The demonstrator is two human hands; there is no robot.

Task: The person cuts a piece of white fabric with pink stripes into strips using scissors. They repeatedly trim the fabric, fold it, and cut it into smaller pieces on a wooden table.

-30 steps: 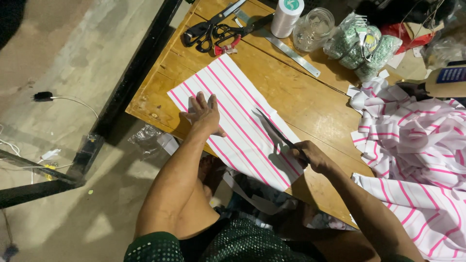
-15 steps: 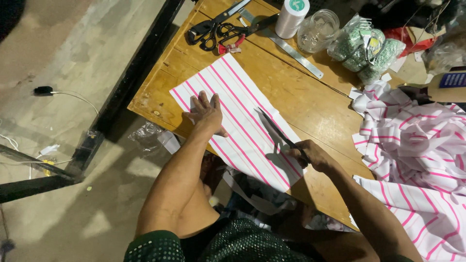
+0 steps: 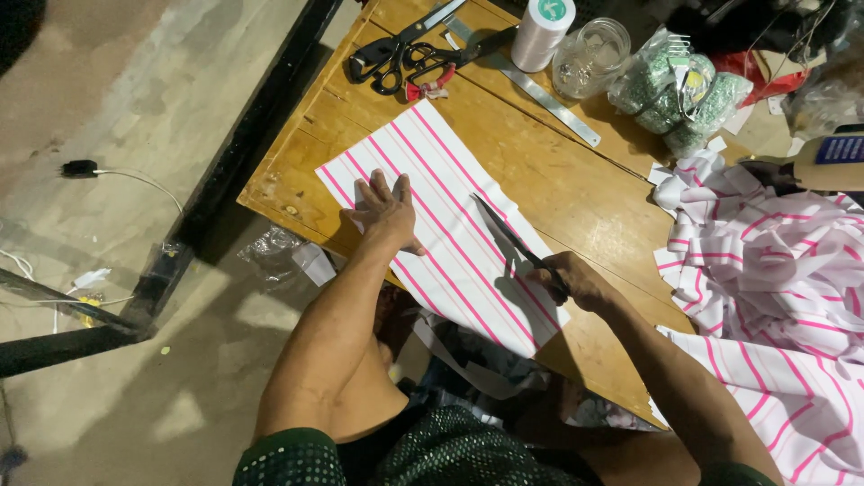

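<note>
One wooden table (image 3: 558, 171) carries everything, its right and far edges cut off by the frame. One heap of pink-striped white cloth (image 3: 774, 270) lies at its right, running out of view. One flat striped fabric piece (image 3: 441, 216), white with thin pink lines, lies slantwise near the table's near left edge. The left hand (image 3: 385, 209) presses flat on it, fingers spread open. The right hand (image 3: 569, 281) is closed round the handles of dark shears (image 3: 508, 238), their blades over the fabric; the handles are hidden in the grip. At the far side lie two more scissors (image 3: 405, 49), one metal ruler (image 3: 531, 85), one thread cone (image 3: 540, 27), one glass jar (image 3: 589, 58) and bagged green bits (image 3: 679, 85), too blurred to count
</note>
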